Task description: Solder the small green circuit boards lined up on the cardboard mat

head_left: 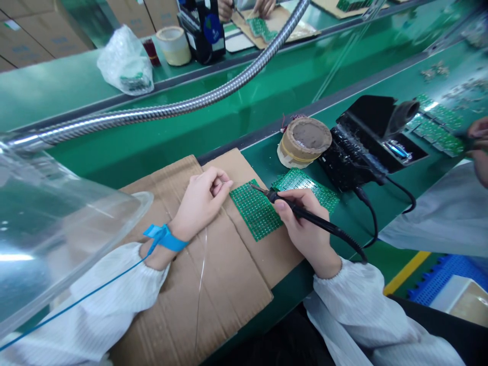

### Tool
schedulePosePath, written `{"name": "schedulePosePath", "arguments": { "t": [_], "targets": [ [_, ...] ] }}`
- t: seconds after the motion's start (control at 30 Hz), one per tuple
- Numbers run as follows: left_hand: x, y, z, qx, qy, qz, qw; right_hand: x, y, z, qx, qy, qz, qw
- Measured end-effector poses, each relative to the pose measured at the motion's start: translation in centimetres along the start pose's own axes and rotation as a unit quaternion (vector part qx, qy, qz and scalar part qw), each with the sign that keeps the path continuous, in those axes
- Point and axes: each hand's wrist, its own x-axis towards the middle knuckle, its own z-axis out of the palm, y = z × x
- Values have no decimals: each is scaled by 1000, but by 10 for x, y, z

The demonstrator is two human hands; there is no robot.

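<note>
My right hand grips a black soldering iron like a pen, its tip over the near green circuit board that lies on a cardboard sheet. My left hand rests on the cardboard at the board's left edge, fingers pinched on a thin solder wire that trails toward me. A blue strap circles my left wrist. A second green board lies just behind the iron.
A round brown sponge holder and a black soldering station stand to the right. A flexible metal hose with a clear hood crosses the left. Another person's hands work at boards far right; other hands at the top.
</note>
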Motion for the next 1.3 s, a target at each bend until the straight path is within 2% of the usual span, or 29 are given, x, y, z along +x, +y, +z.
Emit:
{"name": "schedulePosePath", "arguments": {
  "t": [0.13,0.3,0.5,0.67,0.93,1.17,1.3],
  "targets": [
    [1,-1,0,7,-18,3,1000,0,0,0,3,-2,3,1000],
    [0,0,-1,-1,-5,-4,1000,-2,4,-1,19,17,-1,1000],
    [0,1,-1,2,-9,-2,1000,1,2,0,17,-9,16,1000],
    [1,1,0,5,-17,2,1000,1,2,0,19,-13,16,1000],
    [0,0,-1,-1,5,-6,1000,0,3,1,33,-7,3,999],
    [0,1,-1,-7,-12,1,1000,3,-3,0,27,-30,7,999],
    [0,0,-1,-11,-11,2,1000,1,1,-1,27,-21,7,999]
  ]
}}
